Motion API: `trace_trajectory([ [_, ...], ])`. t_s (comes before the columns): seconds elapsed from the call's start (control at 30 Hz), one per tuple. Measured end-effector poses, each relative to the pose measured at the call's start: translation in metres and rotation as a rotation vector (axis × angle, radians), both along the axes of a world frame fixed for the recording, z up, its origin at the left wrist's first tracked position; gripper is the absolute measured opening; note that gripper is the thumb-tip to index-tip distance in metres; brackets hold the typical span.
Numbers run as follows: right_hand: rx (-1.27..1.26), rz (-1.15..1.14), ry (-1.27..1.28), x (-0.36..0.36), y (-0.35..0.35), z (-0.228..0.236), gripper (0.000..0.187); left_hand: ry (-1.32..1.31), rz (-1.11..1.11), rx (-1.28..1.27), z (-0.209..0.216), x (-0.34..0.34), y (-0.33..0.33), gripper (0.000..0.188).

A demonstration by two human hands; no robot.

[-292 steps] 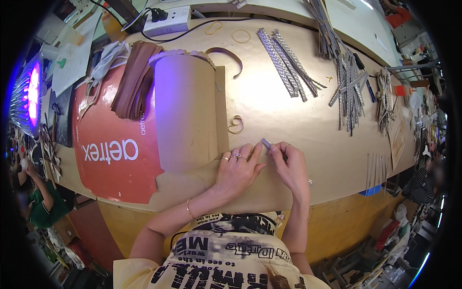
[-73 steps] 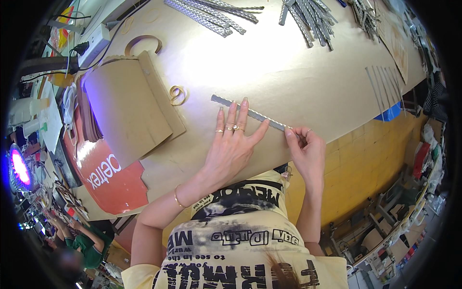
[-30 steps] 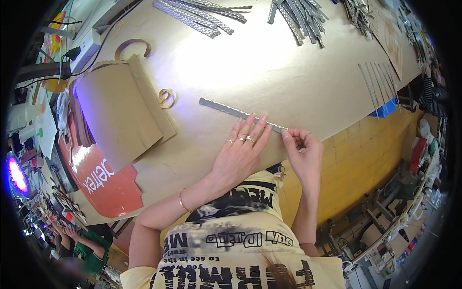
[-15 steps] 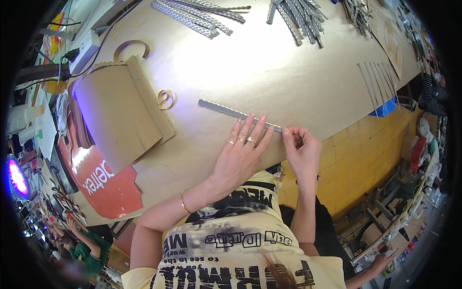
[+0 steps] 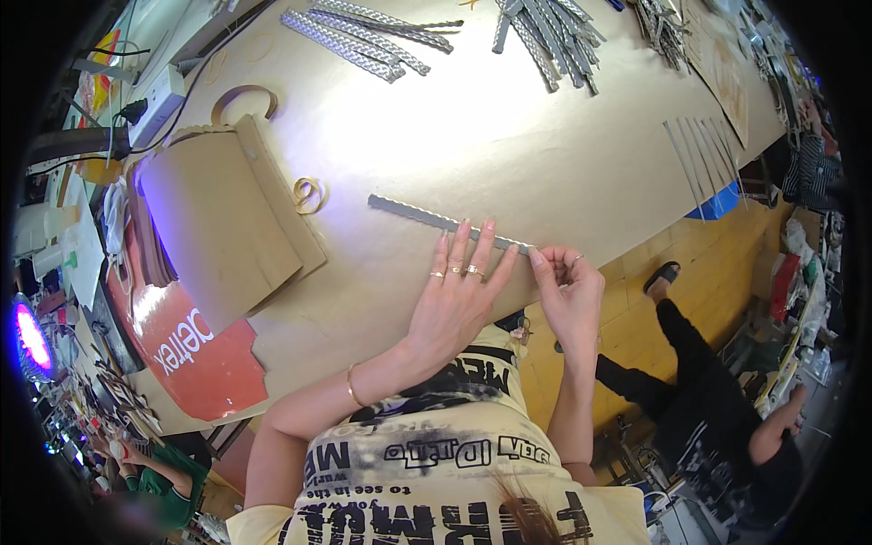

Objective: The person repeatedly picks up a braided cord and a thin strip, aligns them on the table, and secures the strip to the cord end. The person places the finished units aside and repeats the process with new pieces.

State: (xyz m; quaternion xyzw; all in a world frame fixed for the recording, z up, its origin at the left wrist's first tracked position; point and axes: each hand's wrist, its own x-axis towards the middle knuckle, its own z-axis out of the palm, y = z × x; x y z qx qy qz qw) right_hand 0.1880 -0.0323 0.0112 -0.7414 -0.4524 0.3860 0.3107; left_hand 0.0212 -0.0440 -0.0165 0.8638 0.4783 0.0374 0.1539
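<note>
Since the strip [image 5: 409, 211] is looking bendy, the outspread left hand [image 5: 454, 304] is pressing it, the right hand [image 5: 570, 283] pinching its handy right end.

Braided gray strip [image 5: 413, 213]: midsection partly hidden by left-hand fingers [image 5: 459, 247]; right tip concealed by right-hand fingers [image 5: 545, 275]. Braided-strip bundle [image 5: 559, 41]: cut off by upper frame edge. Co-worker's head [image 5: 145, 513], lower left: blurred.

A workshop — worktable [image 5: 581, 173] laid with braided strips [image 5: 338, 43].
</note>
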Motion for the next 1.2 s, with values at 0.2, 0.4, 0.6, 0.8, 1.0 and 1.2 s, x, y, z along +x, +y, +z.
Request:
trace_trajectory([
  [0.2, -0.063, 0.065, -0.093, -0.001, 0.000, 0.001, 0.018, 0.016, -0.012, -0.009, 0.000, 0.000, 0.000, 0.076],
  [0.4, -0.058, 0.070, -0.173, -0.006, 0.000, 0.004, 0.016, 0.041, -0.015, 0.004, 0.000, 0.000, 0.000, 0.074],
  [0.6, -0.052, 0.076, -0.258, -0.011, 0.001, 0.002, 0.017, 0.051, -0.010, 0.002, 0.001, 0.002, 0.000, 0.070],
  [0.8, -0.034, 0.081, -0.321, -0.012, -0.001, 0.000, 0.014, 0.022, 0.031, 0.004, 0.001, 0.003, -0.001, 0.069],
  [1.0, 0.448, 0.153, -0.776, -0.011, -0.029, -0.015, 0.031, 0.000, 0.082, 0.002, 0.003, 0.003, -0.002, 0.067],
  [1.2, 0.265, 0.479, -0.558, -0.025, -0.050, -0.041, 0.059, -0.059, 0.131, 0.001, -0.001, 0.002, -0.004, 0.061],
])
